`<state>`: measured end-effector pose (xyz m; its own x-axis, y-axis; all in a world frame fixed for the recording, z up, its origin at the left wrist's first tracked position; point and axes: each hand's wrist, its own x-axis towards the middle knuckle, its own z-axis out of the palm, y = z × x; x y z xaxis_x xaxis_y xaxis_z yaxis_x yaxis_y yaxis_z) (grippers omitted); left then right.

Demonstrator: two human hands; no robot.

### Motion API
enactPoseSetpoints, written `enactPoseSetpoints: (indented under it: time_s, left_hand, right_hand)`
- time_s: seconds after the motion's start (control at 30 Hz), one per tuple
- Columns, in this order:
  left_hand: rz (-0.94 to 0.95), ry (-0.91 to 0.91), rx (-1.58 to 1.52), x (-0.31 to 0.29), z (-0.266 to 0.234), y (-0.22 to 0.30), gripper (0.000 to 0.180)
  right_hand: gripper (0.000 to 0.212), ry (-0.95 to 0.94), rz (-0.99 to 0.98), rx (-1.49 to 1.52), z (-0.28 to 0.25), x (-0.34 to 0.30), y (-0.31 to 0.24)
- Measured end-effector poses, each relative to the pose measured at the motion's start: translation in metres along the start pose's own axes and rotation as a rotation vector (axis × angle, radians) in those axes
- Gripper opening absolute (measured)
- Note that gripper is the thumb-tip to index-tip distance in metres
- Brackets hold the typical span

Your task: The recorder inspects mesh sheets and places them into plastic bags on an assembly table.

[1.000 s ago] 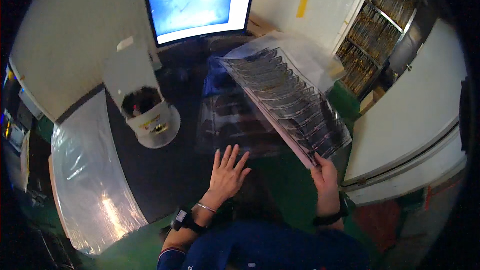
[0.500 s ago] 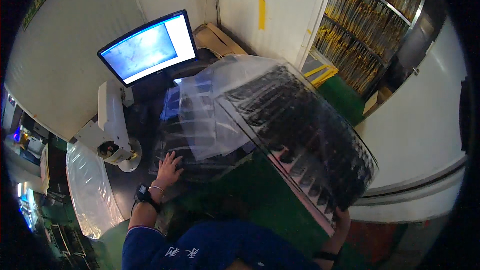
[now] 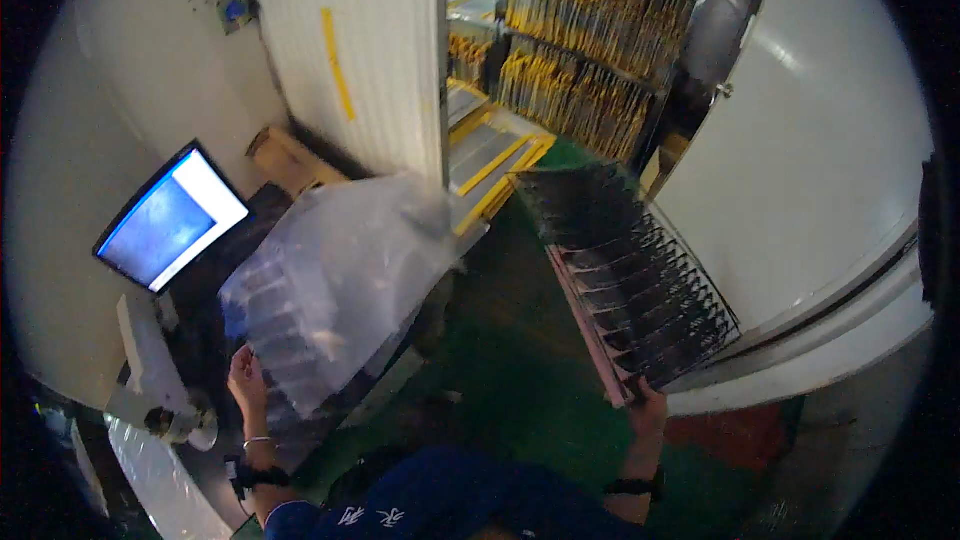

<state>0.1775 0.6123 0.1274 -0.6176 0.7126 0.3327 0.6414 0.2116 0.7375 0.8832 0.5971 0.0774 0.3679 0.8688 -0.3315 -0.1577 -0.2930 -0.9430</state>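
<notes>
The right hand (image 3: 648,406) pinched the dark-patterned sheet (image 3: 632,275) by its corner, likely sparing its face. The left hand (image 3: 247,382) (pinching? I couldn't tell) curled beside translucent sheeting (image 3: 345,265).

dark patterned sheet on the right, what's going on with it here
A person's right hand grips the dark patterned sheet by its near end, holding it tilted off to the right of the desk. The left hand is at the near left edge of the translucent sheets on the desk; whether it grips them is unclear. Beyond that hand, a lit monitor shows a bluish image.
</notes>
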Motion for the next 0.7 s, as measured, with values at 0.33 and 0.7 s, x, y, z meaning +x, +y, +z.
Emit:
enactPoseSetpoints:
  time_s: [0.33, 0.7]
  left_hand:
    - [0.257, -0.062, -0.277, 0.036, 0.216, 0.236, 0.013]
    - [0.453, -0.48, -0.337, 0.074, 0.402, 0.439, 0.013]
  right_hand:
    - [0.023, 0.032, -0.037, 0.512, 0.1, 0.236, -0.087]
    - [0.026, -0.209, 0.268, 0.564, 0.105, 0.407, -0.178]
